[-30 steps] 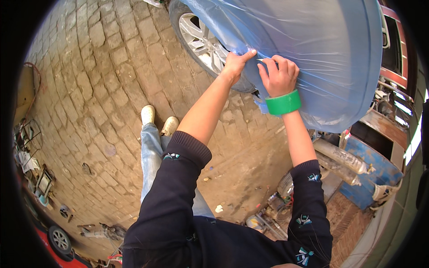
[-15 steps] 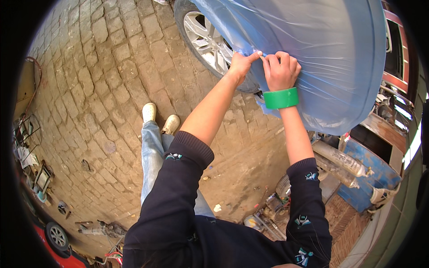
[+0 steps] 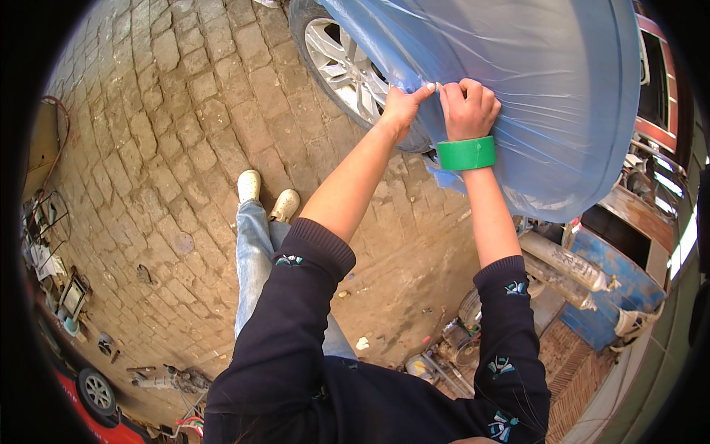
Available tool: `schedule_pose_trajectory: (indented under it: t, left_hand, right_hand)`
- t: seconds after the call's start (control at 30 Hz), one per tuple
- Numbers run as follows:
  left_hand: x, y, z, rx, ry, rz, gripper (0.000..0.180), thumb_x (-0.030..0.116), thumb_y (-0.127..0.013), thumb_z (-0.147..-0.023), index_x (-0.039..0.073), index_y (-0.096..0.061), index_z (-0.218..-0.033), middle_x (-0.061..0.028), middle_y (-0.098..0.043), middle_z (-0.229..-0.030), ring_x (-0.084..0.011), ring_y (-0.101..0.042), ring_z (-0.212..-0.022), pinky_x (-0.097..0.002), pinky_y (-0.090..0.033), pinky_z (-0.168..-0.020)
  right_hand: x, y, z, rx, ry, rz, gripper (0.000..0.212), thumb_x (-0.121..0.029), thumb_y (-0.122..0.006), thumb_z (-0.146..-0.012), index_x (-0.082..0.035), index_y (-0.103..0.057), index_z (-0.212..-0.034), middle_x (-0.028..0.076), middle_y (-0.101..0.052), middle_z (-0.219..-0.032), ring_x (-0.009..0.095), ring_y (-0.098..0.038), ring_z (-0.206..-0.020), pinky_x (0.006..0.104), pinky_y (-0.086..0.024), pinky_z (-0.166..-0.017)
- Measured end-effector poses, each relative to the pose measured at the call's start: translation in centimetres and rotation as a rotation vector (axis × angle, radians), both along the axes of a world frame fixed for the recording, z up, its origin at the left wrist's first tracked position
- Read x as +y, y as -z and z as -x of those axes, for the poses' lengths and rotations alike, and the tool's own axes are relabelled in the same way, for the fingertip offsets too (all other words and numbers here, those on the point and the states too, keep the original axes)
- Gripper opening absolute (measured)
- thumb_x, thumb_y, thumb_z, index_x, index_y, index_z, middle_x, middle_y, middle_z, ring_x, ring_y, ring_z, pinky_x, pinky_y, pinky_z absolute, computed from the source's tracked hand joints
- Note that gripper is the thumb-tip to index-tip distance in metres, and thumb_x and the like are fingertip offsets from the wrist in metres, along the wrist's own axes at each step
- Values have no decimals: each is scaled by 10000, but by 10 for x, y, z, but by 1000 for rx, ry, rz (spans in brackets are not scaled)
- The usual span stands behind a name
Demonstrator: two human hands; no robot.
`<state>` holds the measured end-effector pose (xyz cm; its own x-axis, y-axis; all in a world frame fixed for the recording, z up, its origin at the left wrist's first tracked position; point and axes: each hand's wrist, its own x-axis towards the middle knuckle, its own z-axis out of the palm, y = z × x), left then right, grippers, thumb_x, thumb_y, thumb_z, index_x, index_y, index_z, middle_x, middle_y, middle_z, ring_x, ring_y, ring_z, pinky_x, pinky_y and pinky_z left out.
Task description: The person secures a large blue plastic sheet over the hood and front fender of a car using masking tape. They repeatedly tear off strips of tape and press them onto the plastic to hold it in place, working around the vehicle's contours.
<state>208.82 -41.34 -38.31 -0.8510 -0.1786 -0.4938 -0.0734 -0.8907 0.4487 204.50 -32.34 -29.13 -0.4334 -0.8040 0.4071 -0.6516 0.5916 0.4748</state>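
Note:
Thin blue plastic sheeting (image 3: pixel 547 96) is draped over a car, with a silver-spoked wheel (image 3: pixel 347 70) showing past its edge. My left hand (image 3: pixel 401 108) is closed on the sheeting beside the wheel, thumb pointing to the right. Close by, almost touching that thumb, my right hand (image 3: pixel 471 111) pinches the same sheeting with its fingers curled. Creases fan out to the right of it. The exact bit between the fingertips is too small to make out. Around my right wrist sits a roll of green tape (image 3: pixel 467 153), worn like a bracelet.
Uneven stone paving (image 3: pixel 177 163) lies to the left, under my shoes. Grey cylinders (image 3: pixel 566 263) and a blue rusty panel (image 3: pixel 606 292) stand at the right, with machine parts (image 3: pixel 460 337) lower down. A red car (image 3: pixel 96 407) is at the lower left.
My right hand has shifted slightly upward, and the tape roll with it. My left hand stays nearly in place, and both hands keep their grip on the sheeting.

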Motion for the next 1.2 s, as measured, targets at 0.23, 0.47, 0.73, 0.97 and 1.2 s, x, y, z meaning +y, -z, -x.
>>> schedule_pose_trajectory:
  t: [0.23,0.47,0.73,0.97,1.2]
  left_hand:
    - [-3,-6,-4,8,16,-66,346,157,-790,-824,-8,-652,-1096,-85,-691,-1029,-180,-645,-918,-341,-504,-849]
    - [-3,-8,-1,-30,21,-48,360,155,-783,-829,-23,-645,-1109,-99,-685,-1050,-189,-641,-943,-342,-498,-869]
    - [3,0,-1,14,-24,-36,387,163,-783,-831,-29,-633,-1132,-101,-681,-1061,-193,-633,-960,-347,-493,-878]
    - [2,2,2,-34,-2,-20,389,169,-783,-834,-14,-629,-1141,-100,-675,-1067,-193,-627,-969,-356,-490,-885]
    - [-2,8,-1,163,-20,-165,505,170,-808,-793,28,-563,-1211,-93,-645,-1121,-215,-608,-1032,-375,-472,-932]
  right_hand:
    - [5,11,3,81,-30,92,189,-302,-819,-748,-251,-640,-780,-74,-537,-1067,185,-483,-985,363,-387,-838]
    - [5,17,2,147,7,97,220,-312,-813,-754,-230,-617,-811,-77,-541,-1186,164,-487,-994,352,-402,-871]
    - [4,8,0,85,-8,171,523,-356,-825,-751,-242,-588,-1203,-32,-508,-1239,193,-498,-1031,364,-408,-848]
    - [0,-5,1,73,22,293,403,-314,-805,-787,-206,-639,-1137,-6,-554,-1141,213,-518,-993,379,-388,-841]
    - [10,-13,-30,-93,66,345,225,-196,-719,-835,-179,-669,-1054,-3,-589,-1087,218,-523,-1008,390,-372,-890]
